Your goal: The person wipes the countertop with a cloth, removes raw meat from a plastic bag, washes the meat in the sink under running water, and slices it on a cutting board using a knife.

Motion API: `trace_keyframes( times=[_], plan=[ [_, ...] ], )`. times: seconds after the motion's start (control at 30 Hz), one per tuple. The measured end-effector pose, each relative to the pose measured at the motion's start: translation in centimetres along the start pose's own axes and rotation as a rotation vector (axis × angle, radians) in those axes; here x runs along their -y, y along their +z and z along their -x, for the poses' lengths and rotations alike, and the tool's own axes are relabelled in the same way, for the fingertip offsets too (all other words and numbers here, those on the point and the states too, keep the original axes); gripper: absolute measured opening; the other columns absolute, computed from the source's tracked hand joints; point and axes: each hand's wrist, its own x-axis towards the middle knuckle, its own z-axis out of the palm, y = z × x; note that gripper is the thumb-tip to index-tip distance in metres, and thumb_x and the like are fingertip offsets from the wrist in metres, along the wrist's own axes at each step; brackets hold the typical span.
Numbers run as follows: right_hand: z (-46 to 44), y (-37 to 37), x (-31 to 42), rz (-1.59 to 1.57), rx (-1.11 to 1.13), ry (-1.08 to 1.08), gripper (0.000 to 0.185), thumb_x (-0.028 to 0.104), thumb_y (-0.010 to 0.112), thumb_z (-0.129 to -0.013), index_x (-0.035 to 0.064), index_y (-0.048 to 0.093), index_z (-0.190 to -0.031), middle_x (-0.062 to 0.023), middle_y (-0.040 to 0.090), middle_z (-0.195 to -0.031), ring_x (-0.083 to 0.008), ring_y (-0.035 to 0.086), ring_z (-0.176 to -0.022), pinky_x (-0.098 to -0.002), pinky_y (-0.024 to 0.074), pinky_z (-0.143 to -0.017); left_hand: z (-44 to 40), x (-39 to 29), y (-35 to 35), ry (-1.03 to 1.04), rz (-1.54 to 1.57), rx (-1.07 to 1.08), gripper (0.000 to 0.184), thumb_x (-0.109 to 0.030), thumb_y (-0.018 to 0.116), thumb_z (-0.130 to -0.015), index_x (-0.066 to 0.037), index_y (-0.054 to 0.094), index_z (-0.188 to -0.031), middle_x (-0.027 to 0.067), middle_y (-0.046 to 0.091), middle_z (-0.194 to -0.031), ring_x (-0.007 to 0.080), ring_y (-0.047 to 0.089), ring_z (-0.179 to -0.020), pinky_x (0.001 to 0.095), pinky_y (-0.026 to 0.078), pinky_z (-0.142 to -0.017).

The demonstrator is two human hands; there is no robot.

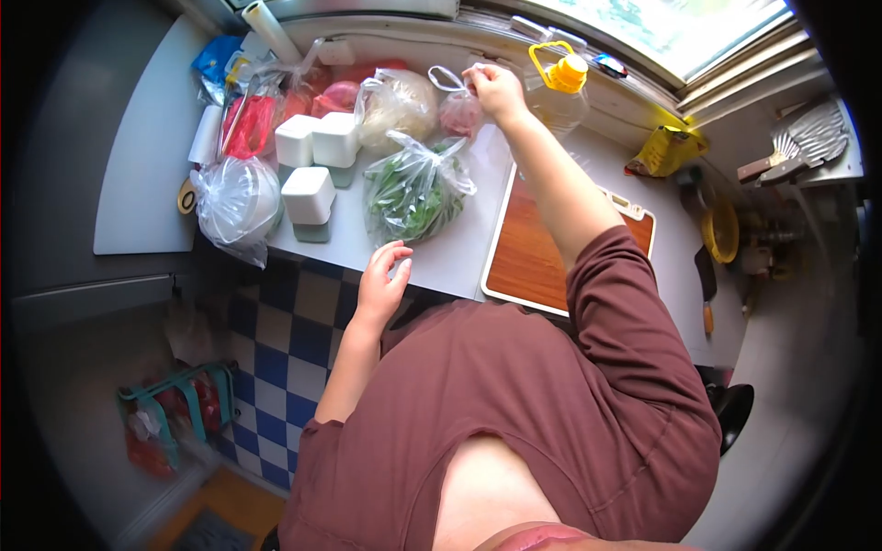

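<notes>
Right hand [498, 92]: pinched on the top of the small clear bag [459, 116] with pinkish contents, far side of counter [441, 257], left of oil bottle [562, 75]. Left hand [380, 280]: holding nothing, fingers loosely curled, thumb apart, just nearer than the bag of greens [415, 197]. 3 white-topped containers [310, 193] left of greens; cutting board [528, 248] right, partly under right forearm.

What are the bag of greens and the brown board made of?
The clear bag of leafy greens: probably thin, glossy plastic, by its creases and highlights. The brown rectangular board with white rim: smooth, perhaps wood or printed plastic, given its streaks.
</notes>
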Motion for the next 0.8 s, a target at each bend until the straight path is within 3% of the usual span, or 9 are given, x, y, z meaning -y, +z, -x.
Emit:
trace_keyframes(
  times=[0.13, 0.17, 0.27, 0.3, 0.47, 0.67, 0.73, 0.8],
  plan=[
    [1.2, -1.5, 2.2, -0.289, 0.020, -0.091, 0.020, 0.016, 0.057, -0.094, 0.0011, 0.070, -0.091, -0.0005, 0.064, -0.073, -0.0076, 0.057, -0.066, -0.0229, 0.0478, -0.063, -1.0, -0.3, 0.1, 0.027, -0.001, 0.033, 0.019, -0.011, 0.058, -0.090, -0.001, 0.063, -0.106, 0.0121, 0.055, -0.124, 0.0164, 0.058, -0.102, 0.0286, 0.047, -0.088],
    [1.7, -2.0, 3.1, -0.331, 0.031, -0.085, 0.020, 0.016, 0.057, -0.095, 0.0009, 0.069, -0.093, -0.0005, 0.065, -0.075, -0.0073, 0.057, -0.067, -0.0225, 0.0483, -0.064, -1.2, -0.6, 0.4, -0.005, 0.058, 0.023, 0.021, -0.016, 0.061, -0.087, -0.004, 0.064, -0.104, 0.0149, 0.059, -0.120, 0.0266, 0.055, -0.113, 0.0343, 0.044, -0.092],
    [4.3, -3.8, 6.4, -0.400, 0.066, -0.061, 0.020, 0.016, 0.056, -0.096, 0.0008, 0.069, -0.098, -0.0006, 0.065, -0.082, -0.0074, 0.059, -0.072, -0.0218, 0.0491, -0.069, -2.3, -0.9, 1.1, 0.053, 0.060, 0.050, 0.021, -0.015, 0.061, -0.086, -0.004, 0.064, -0.103, 0.0156, 0.059, -0.119, 0.0273, 0.056, -0.112, 0.0347, 0.044, -0.094],
    [5.3, -4.4, 7.3, -0.391, 0.073, -0.077, 0.020, 0.016, 0.056, -0.096, 0.0008, 0.069, -0.099, -0.0008, 0.065, -0.083, -0.0076, 0.059, -0.073, -0.0218, 0.0491, -0.070, -2.7, -0.8, 1.2, 0.105, 0.016, 0.073, 0.019, -0.011, 0.058, -0.090, -0.001, 0.063, -0.106, 0.0122, 0.056, -0.122, 0.0171, 0.057, -0.105, 0.0290, 0.046, -0.089],
    [9.9, -6.3, 9.9, -0.357, 0.087, -0.111, 0.021, 0.015, 0.056, -0.096, 0.0000, 0.068, -0.101, -0.0029, 0.067, -0.087, -0.0086, 0.061, -0.079, -0.0233, 0.0501, -0.075, -4.7, -2.9, 2.2, 0.214, -0.044, 0.086, 0.019, -0.010, 0.060, -0.089, -0.003, 0.063, -0.106, 0.0127, 0.058, -0.118, 0.0175, 0.059, -0.103, 0.0283, 0.048, -0.087],
    [15.0, -6.1, 6.8, -0.349, 0.204, 0.007, 0.019, 0.016, 0.059, -0.094, 0.0006, 0.070, -0.099, -0.0014, 0.067, -0.085, -0.0085, 0.060, -0.078, -0.0232, 0.0495, -0.074, -6.8, -3.2, 5.0, 0.011, 0.111, 0.232, 0.031, -0.015, 0.060, -0.090, -0.005, 0.058, -0.118, 0.0097, 0.058, -0.115, 0.0158, 0.062, -0.095, 0.0296, 0.050, -0.083],
    [16.0, -5.7, 4.8, -0.324, 0.223, 0.035, 0.019, 0.015, 0.060, -0.093, -0.0008, 0.069, -0.099, -0.0022, 0.067, -0.083, -0.0083, 0.060, -0.077, -0.0235, 0.0488, -0.073, -7.2, -3.4, 5.7, -0.136, 0.036, 0.298, 0.036, -0.019, 0.062, -0.088, -0.006, 0.057, -0.121, 0.0123, 0.056, -0.121, 0.0227, 0.059, -0.106, 0.0344, 0.047, -0.091],
    [17.3, -5.4, 4.2, -0.315, 0.236, 0.085, 0.019, 0.015, 0.060, -0.093, -0.0010, 0.069, -0.099, -0.0023, 0.067, -0.083, -0.0083, 0.060, -0.077, -0.0235, 0.0486, -0.073, -7.1, -2.0, 6.3, 0.078, -0.257, 0.260, 0.041, -0.021, 0.063, -0.086, -0.008, 0.055, -0.124, 0.0145, 0.053, -0.127, 0.0282, 0.054, -0.115, 0.0376, 0.043, -0.098]
  ],
)
